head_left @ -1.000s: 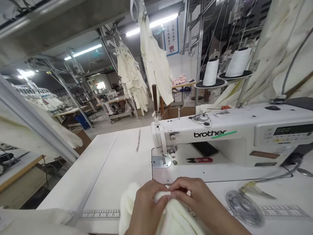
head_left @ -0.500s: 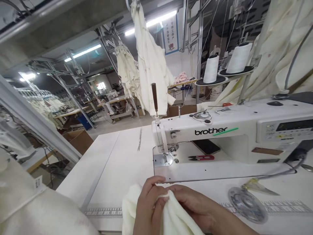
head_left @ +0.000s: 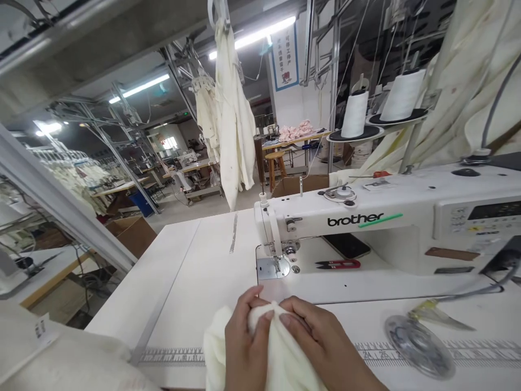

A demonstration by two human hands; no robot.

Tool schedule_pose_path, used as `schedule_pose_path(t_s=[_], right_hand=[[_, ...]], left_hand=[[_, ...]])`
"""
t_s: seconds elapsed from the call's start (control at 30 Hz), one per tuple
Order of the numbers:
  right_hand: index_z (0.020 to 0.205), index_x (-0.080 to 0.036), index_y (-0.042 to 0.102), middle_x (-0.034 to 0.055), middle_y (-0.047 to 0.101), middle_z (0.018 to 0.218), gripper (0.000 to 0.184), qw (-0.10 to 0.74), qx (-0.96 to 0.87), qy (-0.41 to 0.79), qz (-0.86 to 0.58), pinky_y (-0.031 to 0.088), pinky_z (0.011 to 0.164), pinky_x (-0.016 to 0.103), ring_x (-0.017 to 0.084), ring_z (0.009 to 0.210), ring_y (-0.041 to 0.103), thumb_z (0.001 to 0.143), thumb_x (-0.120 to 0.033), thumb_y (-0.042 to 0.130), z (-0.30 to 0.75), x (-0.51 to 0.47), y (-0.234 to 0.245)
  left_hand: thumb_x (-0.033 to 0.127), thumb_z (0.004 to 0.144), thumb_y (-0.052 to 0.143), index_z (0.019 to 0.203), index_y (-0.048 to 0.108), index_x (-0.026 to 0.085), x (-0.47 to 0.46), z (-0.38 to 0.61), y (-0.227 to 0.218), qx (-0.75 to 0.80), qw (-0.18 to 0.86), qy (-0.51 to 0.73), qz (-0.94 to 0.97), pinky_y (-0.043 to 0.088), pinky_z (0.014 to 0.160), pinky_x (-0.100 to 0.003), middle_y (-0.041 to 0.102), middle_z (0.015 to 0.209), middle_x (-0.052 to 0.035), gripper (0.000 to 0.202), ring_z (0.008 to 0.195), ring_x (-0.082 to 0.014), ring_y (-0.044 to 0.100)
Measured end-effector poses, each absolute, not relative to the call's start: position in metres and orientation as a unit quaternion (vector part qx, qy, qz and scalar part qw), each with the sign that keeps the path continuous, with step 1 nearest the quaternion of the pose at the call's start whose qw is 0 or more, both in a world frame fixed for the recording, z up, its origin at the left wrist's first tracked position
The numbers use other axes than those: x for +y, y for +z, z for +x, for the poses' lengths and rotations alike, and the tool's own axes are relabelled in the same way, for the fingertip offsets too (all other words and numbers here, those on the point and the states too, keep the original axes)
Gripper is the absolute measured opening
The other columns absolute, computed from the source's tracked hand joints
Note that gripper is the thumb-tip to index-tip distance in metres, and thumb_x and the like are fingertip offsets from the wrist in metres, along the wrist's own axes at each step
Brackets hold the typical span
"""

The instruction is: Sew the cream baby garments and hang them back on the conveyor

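Note:
My left hand [head_left: 244,339] and my right hand [head_left: 319,339] both pinch a bunched piece of cream fabric [head_left: 280,355] at the near edge of the white sewing table [head_left: 191,277]. The fingertips of both hands meet on a fold at the top of the fabric. Just beyond them stands a white Brother sewing machine [head_left: 366,217], its needle and presser foot [head_left: 277,263] a short way ahead of my fingers. Red thread snips [head_left: 336,264] and a dark phone [head_left: 345,245] lie on the machine bed.
Two white thread cones [head_left: 354,114] stand on a rack behind the machine. Cream garments [head_left: 232,119] hang from an overhead rail ahead. A metal disc [head_left: 419,345] lies on the table at right, over a printed ruler strip [head_left: 171,355]. More fabric [head_left: 61,358] lies at lower left.
My hands have regripped the fabric fold and shifted slightly toward the needle. The hanging garment ahead has swung left. A fabric pile at lower left has moved in and lowered.

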State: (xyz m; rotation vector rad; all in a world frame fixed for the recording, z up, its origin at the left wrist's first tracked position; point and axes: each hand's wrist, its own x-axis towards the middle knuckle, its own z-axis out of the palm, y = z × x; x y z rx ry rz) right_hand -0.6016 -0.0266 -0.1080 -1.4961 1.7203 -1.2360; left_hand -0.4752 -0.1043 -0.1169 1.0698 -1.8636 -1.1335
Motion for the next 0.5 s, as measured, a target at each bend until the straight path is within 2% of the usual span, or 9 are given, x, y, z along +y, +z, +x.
schedule_pose_path(t_s=[0.07,0.1,0.2,0.3,0.4,0.5], right_hand=[[0.087,-0.023,0.054,-0.0008,0.056,0.082,0.023,0.246,0.600,-0.473,-0.597,0.037,0.066,0.023,0.015,0.074,0.052,0.093,-0.028,0.032,-0.609,-0.030,-0.109],[0.091,-0.023,0.054,-0.0003,0.056,0.084,0.023,0.226,0.590,-0.469,-0.617,0.036,0.067,0.023,0.015,0.076,0.052,0.093,-0.026,0.032,-0.614,-0.031,-0.111],[0.093,-0.023,0.054,-0.0003,0.056,0.085,0.022,0.185,0.598,-0.451,-0.637,0.036,0.067,0.024,0.015,0.076,0.052,0.093,-0.022,0.032,-0.627,-0.037,-0.117],[0.084,-0.022,0.055,-0.0027,0.057,0.080,0.016,0.206,0.646,-0.462,-0.572,0.035,0.064,0.023,0.014,0.072,0.051,0.090,-0.023,0.040,-0.637,-0.046,-0.127],[0.074,-0.020,0.054,-0.0045,0.056,0.070,0.015,0.236,0.684,-0.477,-0.499,0.033,0.058,0.022,0.014,0.066,0.050,0.086,-0.029,0.049,-0.648,-0.060,-0.139],[0.068,-0.019,0.053,-0.0044,0.056,0.066,0.021,0.229,0.718,-0.463,-0.466,0.032,0.054,0.021,0.014,0.063,0.050,0.083,-0.033,0.052,-0.662,-0.077,-0.151]], left_hand=[[0.036,0.079,0.052,0.120,0.048,0.021,-0.114,-0.474,-0.109,-0.706,0.260,-0.540,0.377,0.043,0.074,-0.026,0.055,0.090,-0.0026,0.043,0.081,-0.0149,0.054],[0.038,0.079,0.052,0.118,0.050,0.021,-0.120,-0.474,-0.105,-0.711,0.220,-0.572,0.343,0.043,0.074,-0.025,0.054,0.090,-0.0027,0.043,0.082,-0.0148,0.054],[0.038,0.080,0.052,0.094,0.062,0.017,-0.136,-0.479,-0.100,-0.752,0.181,-0.564,0.288,0.041,0.075,-0.024,0.054,0.087,-0.0034,0.027,0.084,-0.0152,0.052],[0.036,0.079,0.053,0.081,0.059,0.016,-0.150,-0.492,-0.104,-0.778,0.199,-0.522,0.288,0.038,0.069,-0.023,0.054,0.083,-0.0029,0.020,0.080,-0.0146,0.051],[0.036,0.075,0.058,0.077,0.056,0.015,-0.167,-0.510,-0.116,-0.749,0.158,-0.582,0.274,0.037,0.061,-0.021,0.054,0.073,-0.0008,0.022,0.069,-0.0123,0.050],[0.035,0.069,0.063,0.075,0.056,0.012,-0.186,-0.528,-0.136,-0.699,0.133,-0.638,0.293,0.037,0.058,-0.020,0.055,0.067,-0.0003,0.025,0.062,-0.0104,0.049]])
